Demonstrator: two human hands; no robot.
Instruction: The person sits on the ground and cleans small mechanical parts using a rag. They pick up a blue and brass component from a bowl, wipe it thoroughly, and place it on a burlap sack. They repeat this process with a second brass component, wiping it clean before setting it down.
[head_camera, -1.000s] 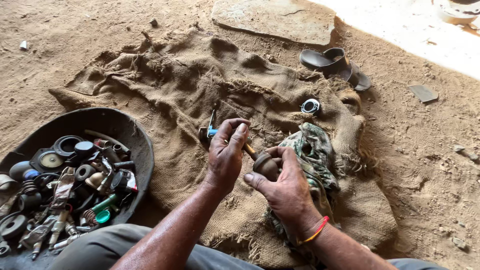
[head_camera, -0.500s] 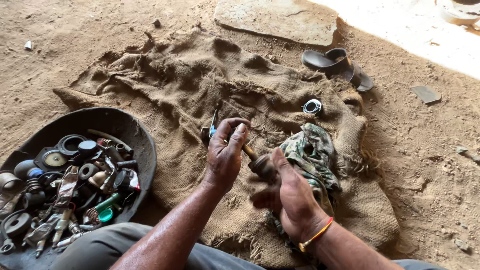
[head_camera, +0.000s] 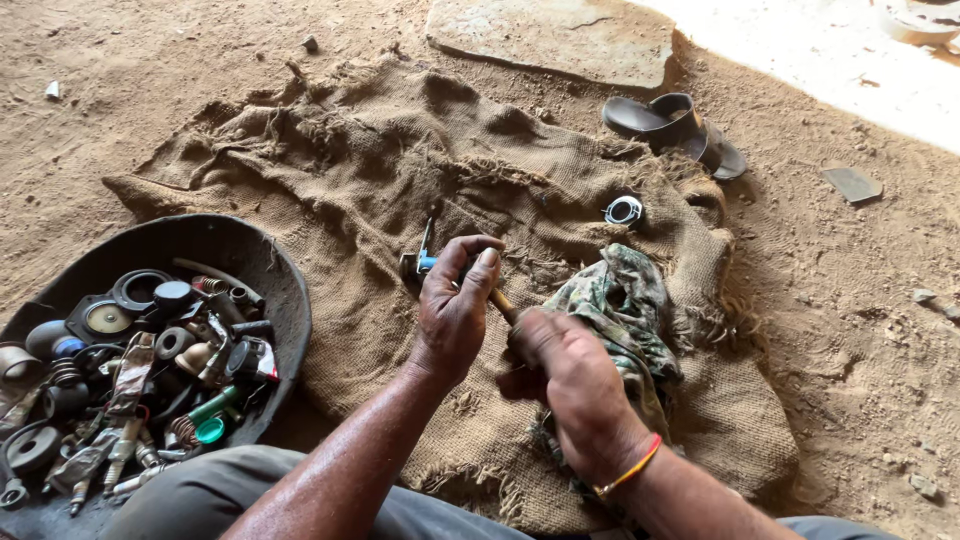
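Note:
My left hand (head_camera: 455, 305) is curled around a small tool with a wooden handle (head_camera: 503, 303) and a blue and metal end (head_camera: 424, 262), over the burlap sack (head_camera: 380, 170). My right hand (head_camera: 570, 375) is closed around the lower part of the same piece, its fingers hiding what it grips. A patterned green rag (head_camera: 625, 310) lies just right of my right hand. A red and yellow thread band circles my right wrist.
A black round pan (head_camera: 230, 245) full of several metal parts, springs and rubber rings sits at the left. A small metal ring (head_camera: 624, 210) lies on the sack. A dark sandal (head_camera: 675, 125) and a flat stone slab (head_camera: 560, 40) lie beyond, on sandy ground.
My right hand has shifted slightly left and closed more tightly over the object, covering it. My left hand keeps its grip on the handle.

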